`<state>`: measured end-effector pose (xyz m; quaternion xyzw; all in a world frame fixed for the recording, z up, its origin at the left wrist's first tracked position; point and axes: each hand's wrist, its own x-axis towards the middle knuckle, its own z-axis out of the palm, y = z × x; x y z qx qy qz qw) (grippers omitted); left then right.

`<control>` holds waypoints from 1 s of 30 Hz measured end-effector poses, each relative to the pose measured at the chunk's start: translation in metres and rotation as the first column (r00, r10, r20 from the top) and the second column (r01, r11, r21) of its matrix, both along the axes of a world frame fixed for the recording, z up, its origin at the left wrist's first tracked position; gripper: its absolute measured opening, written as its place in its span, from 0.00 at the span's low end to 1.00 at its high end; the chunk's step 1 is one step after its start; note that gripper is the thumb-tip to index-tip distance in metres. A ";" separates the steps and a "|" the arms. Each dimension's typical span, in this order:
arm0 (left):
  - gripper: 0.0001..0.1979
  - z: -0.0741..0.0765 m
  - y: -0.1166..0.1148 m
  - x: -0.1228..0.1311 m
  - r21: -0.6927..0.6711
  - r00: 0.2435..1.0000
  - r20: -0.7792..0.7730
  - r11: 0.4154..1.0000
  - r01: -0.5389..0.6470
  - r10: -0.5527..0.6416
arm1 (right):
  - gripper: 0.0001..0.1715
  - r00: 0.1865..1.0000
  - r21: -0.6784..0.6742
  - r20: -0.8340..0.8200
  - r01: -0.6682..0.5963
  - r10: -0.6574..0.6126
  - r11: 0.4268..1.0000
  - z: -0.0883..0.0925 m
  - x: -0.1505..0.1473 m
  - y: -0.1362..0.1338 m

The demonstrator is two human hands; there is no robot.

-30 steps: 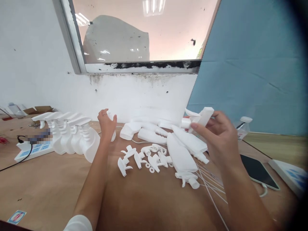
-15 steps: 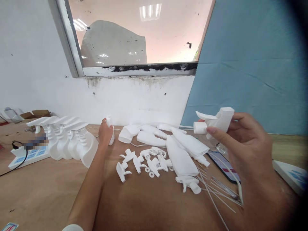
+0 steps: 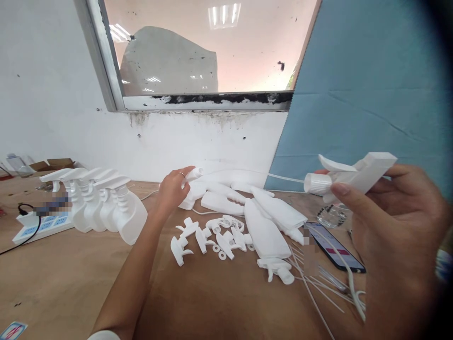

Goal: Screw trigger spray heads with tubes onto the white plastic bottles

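**Right hand (image 3: 392, 226) grips a spray head (image 3: 371, 170); left hand (image 3: 173, 191) grips a bottle (image 3: 194, 175)**

The right hand pinches the white trigger spray head between thumb and fingers, raised above the right side of the tabletop (image 3: 212, 302). Its thin dip tube (image 3: 286, 176) points leftward. Near the far edge, the left hand is closed around the white bottle, whose tilted neck pokes past the fingers; the rest is mostly hidden.

Further white bottles (image 3: 265, 229) lie between there and the tabletop's middle, with loose spray heads (image 3: 226, 245) and small washers (image 3: 222, 255) on the near side of them. Toward the left edge, assembled spray bottles (image 3: 132, 217) stand in a row beside a power strip (image 3: 46, 230). Loose tubes (image 3: 327, 296) and a phone (image 3: 339, 252) lie toward the right edge.
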<state>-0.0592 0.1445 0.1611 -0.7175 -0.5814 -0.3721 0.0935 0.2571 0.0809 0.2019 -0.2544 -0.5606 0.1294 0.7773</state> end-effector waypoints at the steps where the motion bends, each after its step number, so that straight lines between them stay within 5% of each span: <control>1: 0.27 0.000 0.000 0.001 -0.008 1.000 -0.018 1.000 -0.002 0.002 | 0.18 1.000 0.002 -0.002 -0.006 0.006 1.000 0.000 0.000 0.000; 10: 0.27 -0.006 0.001 0.000 -0.023 0.986 -0.162 1.000 0.020 -0.024 | 0.18 0.998 -0.062 0.059 -0.025 0.029 0.998 -0.005 0.000 0.005; 16: 0.26 0.014 -0.036 0.023 -0.140 0.937 -0.270 0.972 0.188 -0.220 | 0.18 0.955 -0.179 0.296 0.036 0.019 0.983 -0.010 -0.005 0.000; 22: 0.25 0.026 -0.073 0.042 -0.276 0.846 -0.254 0.873 0.401 -0.469 | 0.18 0.896 -0.167 0.423 -0.072 0.137 0.983 -0.011 -0.017 -0.012; 30: 0.24 0.013 -0.067 0.058 -0.443 0.765 -0.092 0.714 0.542 -0.638 | 0.20 0.736 -0.190 0.657 -0.050 0.164 0.981 -0.020 -0.026 -0.012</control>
